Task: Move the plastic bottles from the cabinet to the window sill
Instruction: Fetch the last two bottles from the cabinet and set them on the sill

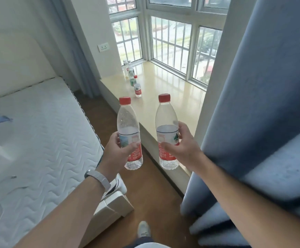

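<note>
The left hand (118, 152) grips a clear plastic bottle (129, 133) around its red-and-white label, fingers and thumb curled round the lower body, and holds it upright in the air over the wooden floor (145, 190) between the bed and the sill. The right hand (181, 149) grips a second bottle (167, 131) of the same kind (red cap, red label with a small green mark), also upright, its base hanging just at the near edge of the window sill (163, 90). The two bottles stand side by side, near each other but apart, and both look empty or nearly so. Farther along the pale, glossy sill, toward the glass, a row of bottles (134, 81) already stands; the nearest of them has a white cap and a red label, and the ones behind are too small to tell apart clearly. A pale band (97, 178) circles the left wrist. To the left lies a white quilted mattress (38, 136); a blue curtain (263, 104) hangs at the right, covering part of the right forearm. A foot in a light shoe (143, 229) shows on the floor below.
</note>
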The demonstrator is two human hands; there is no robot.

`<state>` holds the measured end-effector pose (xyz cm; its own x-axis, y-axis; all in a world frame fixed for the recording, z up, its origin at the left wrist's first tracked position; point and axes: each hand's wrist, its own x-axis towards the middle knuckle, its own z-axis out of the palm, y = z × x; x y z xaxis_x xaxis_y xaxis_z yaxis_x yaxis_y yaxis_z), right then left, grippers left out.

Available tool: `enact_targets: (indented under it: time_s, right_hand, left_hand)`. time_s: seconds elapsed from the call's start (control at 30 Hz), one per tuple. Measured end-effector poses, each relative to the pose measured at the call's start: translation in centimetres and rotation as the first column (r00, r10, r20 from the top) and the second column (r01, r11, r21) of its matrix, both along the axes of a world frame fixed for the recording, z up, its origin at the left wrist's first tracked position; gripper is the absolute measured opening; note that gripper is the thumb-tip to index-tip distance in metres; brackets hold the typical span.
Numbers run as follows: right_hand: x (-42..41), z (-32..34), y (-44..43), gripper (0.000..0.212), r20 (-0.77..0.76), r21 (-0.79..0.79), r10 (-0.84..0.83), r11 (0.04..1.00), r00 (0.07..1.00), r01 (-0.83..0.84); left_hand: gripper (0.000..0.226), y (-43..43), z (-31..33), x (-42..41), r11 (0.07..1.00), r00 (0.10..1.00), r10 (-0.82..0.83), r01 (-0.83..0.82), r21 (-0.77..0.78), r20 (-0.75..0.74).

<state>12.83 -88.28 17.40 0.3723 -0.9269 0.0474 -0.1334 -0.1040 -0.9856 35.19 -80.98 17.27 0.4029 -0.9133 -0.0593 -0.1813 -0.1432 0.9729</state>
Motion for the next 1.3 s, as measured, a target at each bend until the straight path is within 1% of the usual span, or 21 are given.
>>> enact_targets:
  time_s: [0.07, 0.13, 0.27, 0.4, 0.57, 0.7, 0.87, 1.03, 1.13, 1.3]
  right_hand:
    - [1.2, 0.0, -1.3, 0.063, -0.025, -0.009, -0.009, 1.0, 1.0, 0.008]
    - [2.5, -0.4, -2.7, 0.06, -0.056, -0.012, -0.002, 1.0, 0.998, 0.001]
    - [5.3, -0.9, -6.3, 0.066, -0.103, -0.017, 0.0, 1.0, 0.995, -0.001]
    - [8.8, -1.0, -10.9, 0.058, -0.109, 0.018, -0.024, 0.999, 0.994, 0.027]
    - [14.4, -0.1, -17.2, 0.063, -0.171, 0.008, -0.049, 0.999, 0.984, 0.051]
    - [18.3, -0.1, -20.9, 0.062, -0.183, -0.015, -0.089, 0.996, 0.979, 0.087]
    - [22.4, -0.1, -23.9, 0.064, -0.214, -0.018, -0.05, 0.999, 0.976, 0.047]
    - [26.3, -0.2, -27.3, 0.063, -0.176, -0.003, 0.002, 1.0, 0.984, -0.003]
    - [27.8, -1.0, -29.6, 0.064, -0.172, 0.015, 0.029, 1.0, 0.985, -0.027]
    - [30.4, -2.8, -35.3, 0.063, -0.133, 0.06, 0.079, 0.996, 0.988, -0.072]
  left_hand:
    - [0.055, -0.8, -0.4, 1.2, 1.0, 0.999, 0.025, -0.026, 0.01, 0.028]
    - [0.052, -1.9, -1.0, 2.3, 0.999, 0.999, 0.046, -0.046, 0.013, 0.021]
    - [0.045, -5.8, -1.9, 4.8, 0.998, 0.998, 0.068, -0.067, 0.014, -0.016]
    - [0.044, -11.1, -2.9, 8.7, 0.999, 0.998, 0.036, -0.034, 0.021, -0.055]
    - [0.042, -17.4, -3.6, 15.3, 1.0, 0.995, 0.019, -0.018, 0.009, -0.099]
    - [0.046, -21.6, -4.1, 20.2, 1.0, 0.991, 0.007, -0.005, 0.016, -0.131]
    - [0.056, -24.5, -4.1, 24.4, 0.999, 0.992, 0.033, -0.034, -0.005, -0.118]
    - [0.054, -26.7, -5.0, 27.9, 0.994, 0.988, 0.111, -0.111, 0.012, -0.108]
    - [0.05, -28.5, -5.8, 29.3, 0.991, 0.982, 0.137, -0.134, 0.029, -0.129]
    - [0.058, -32.9, -6.2, 31.5, 0.986, 0.978, 0.163, -0.159, 0.038, -0.131]
